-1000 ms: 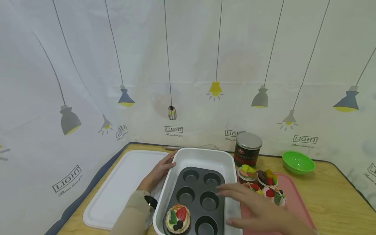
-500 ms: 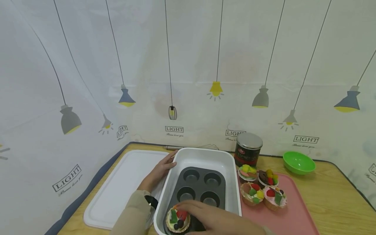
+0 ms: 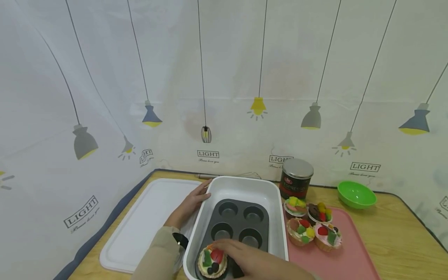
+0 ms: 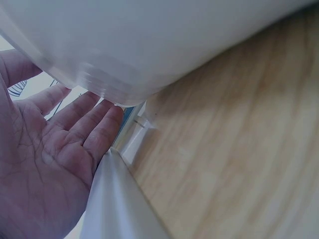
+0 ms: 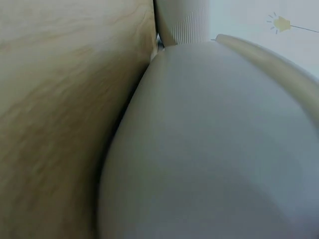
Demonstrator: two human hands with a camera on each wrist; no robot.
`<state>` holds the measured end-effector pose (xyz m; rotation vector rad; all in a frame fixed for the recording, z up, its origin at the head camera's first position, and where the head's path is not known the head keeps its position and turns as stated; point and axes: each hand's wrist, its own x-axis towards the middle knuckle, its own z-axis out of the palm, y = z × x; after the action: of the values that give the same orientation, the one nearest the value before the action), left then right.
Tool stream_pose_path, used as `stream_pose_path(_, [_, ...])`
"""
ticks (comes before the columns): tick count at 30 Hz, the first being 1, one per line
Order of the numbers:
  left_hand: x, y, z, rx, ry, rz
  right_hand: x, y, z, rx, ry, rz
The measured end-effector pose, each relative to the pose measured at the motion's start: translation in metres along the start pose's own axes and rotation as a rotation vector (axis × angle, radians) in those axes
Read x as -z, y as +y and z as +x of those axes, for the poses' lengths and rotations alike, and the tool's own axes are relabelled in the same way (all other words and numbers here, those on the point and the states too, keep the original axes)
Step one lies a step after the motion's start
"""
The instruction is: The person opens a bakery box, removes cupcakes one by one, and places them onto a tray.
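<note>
A fruit tart point(image 3: 211, 266) with a strawberry, dark berries and green pieces sits in the near left cup of a dark muffin tin point(image 3: 238, 221). My right hand point(image 3: 257, 260) reaches in from the right and grips the tart's edge, fingers on its far right side; the thumb is mostly hidden. The tin lies inside a white baking dish point(image 3: 245, 188). My left hand point(image 3: 187, 206) rests against the dish's left rim. In the left wrist view, the left hand's extended fingers point(image 4: 94, 124) touch the dish's outer wall. The right wrist view shows the dish's wall and wood, no hand.
Several decorated tarts point(image 3: 300, 231) stand at the far left of a pink tray point(image 3: 329, 264). Behind them is an espresso tin point(image 3: 295, 179), with a green bowl point(image 3: 356, 194) to its right. A white board point(image 3: 140, 225) lies left of the dish. A whisk point(image 3: 210, 176) lies behind it.
My right hand has moved left and down, from above the dish's right side to the fruit tart, and closed in on it. My left hand stays at the rim.
</note>
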<state>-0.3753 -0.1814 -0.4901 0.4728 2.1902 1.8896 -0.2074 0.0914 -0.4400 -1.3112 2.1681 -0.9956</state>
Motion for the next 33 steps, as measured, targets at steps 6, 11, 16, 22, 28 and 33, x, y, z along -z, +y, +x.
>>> stream_pose_path(6, [0.001, 0.003, -0.001, -0.01, 0.007, -0.017, 0.0, -0.011, 0.014, -0.071, 0.027, -0.079])
stream_pose_path(11, [0.001, 0.001, 0.001, -0.017, -0.023, -0.016, -0.004, -0.012, 0.024, -0.064, 0.078, -0.232])
stream_pose_path(16, [-0.001, 0.004, 0.0, -0.018, -0.016, -0.01, -0.004, -0.01, 0.027, -0.062, 0.089, -0.249])
stream_pose_path(22, [-0.001, 0.006, 0.001, -0.021, -0.02, 0.007, -0.004, -0.01, 0.024, -0.132, 0.076, -0.176])
stream_pose_path(28, [-0.001, 0.002, 0.002, -0.026, -0.013, -0.007, -0.003, -0.009, 0.022, -0.148, 0.053, -0.168])
stream_pose_path(33, [-0.001, 0.001, 0.0, -0.011, 0.003, -0.003, -0.004, -0.007, 0.021, -0.107, 0.049, -0.221])
